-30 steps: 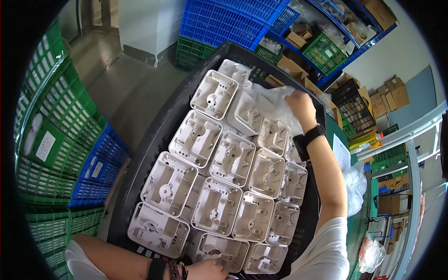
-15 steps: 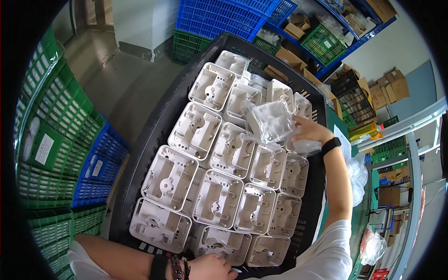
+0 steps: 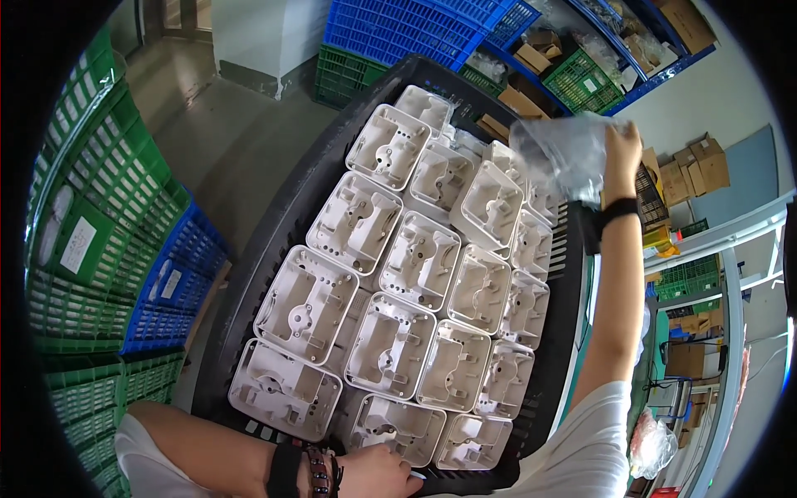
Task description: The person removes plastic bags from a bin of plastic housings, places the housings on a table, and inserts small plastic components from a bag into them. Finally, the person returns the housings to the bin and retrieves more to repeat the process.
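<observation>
The crate (image 3: 292, 199) holds white boxes (image 3: 307, 303); my right hand (image 3: 623, 153) pinches a bag (image 3: 560, 153) lengthwise toward nine o'clock; left hand's (image 3: 376, 475) grip, I can't tell.

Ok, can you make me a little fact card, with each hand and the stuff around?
Big crate: black, holding open white boxes
Right hand: grip closed on a clear plastic bag, near the big crate's far right side
Left hand: at the near edge; can't tell if it holds anything
Behind: blue crate
Left side: green crates
</observation>
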Tool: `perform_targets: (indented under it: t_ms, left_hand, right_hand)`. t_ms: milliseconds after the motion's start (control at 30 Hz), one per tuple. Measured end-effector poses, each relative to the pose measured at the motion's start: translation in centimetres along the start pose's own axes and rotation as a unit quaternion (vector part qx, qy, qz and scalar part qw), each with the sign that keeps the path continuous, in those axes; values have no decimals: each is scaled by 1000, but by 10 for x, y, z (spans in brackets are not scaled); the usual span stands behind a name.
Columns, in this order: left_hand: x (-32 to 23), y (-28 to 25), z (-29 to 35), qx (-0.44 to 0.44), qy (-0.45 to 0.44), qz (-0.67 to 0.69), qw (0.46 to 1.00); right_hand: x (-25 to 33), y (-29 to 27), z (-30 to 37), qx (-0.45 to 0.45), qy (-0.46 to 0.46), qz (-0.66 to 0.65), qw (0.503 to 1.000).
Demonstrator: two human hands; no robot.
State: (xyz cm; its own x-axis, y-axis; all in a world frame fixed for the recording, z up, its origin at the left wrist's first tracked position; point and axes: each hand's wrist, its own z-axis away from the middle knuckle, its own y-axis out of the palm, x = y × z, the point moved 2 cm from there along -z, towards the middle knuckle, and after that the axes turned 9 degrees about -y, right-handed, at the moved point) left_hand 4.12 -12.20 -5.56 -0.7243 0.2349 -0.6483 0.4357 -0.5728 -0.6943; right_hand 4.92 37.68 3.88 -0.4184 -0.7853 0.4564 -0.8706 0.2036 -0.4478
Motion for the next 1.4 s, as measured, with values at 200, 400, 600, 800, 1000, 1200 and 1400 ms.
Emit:
perform_targets:
  t_ms: [200,400,600,800,1000,1200,1400]
  left_hand:
    - [-1,-5,-5,14,3,2,1000]
    - [1,5,0,-33,38,22,999]
    - [1,7,1,-72,48,5,996]
    - [0,4,-1,-89,45,10,995]
    - [-2,1,-2,-56,34,23,998]
    - [-3,7,-4,-34,32,28,999]
    - [-4,-1,-2,-9,35,1,999]
  right_hand:
    - [66,119,54,214,-54,156,963]
    - [53,163,109,469,-153,279,824]
    - [57,167,117,482,-256,200,814]
    - [58,165,114,467,-239,276,805]
    - [72,159,116,371,-314,202,850]
    - [71,151,111,333,-244,73,908]
    - [81,131,91,203,-192,-89,956]
